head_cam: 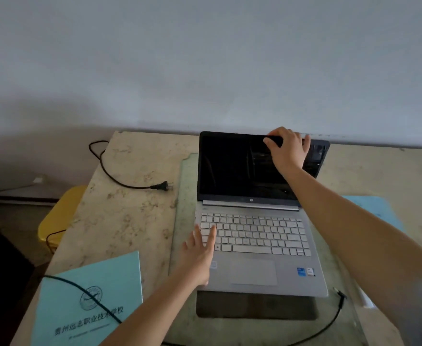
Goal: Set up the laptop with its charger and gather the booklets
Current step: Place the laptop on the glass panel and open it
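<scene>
A silver laptop [255, 245] stands open on a glass sheet, its screen dark. My right hand [287, 148] grips the top edge of the laptop lid near its right corner. Flat on the left side of the keyboard and palm rest lies my left hand [200, 253], fingers spread. A black charger cable's barrel tip [339, 294] rests at the laptop's front right corner. The cable's wall plug [161, 186] lies on the table left of the screen. A teal booklet [87, 300] with printed characters sits at the front left, a black cable running across it.
The marbled table [130, 221] reaches back to a grey wall. A yellow stool [57, 216] stands left of the table and a blue seat [377, 211] shows at the right. Black cable loops over the table's back left corner.
</scene>
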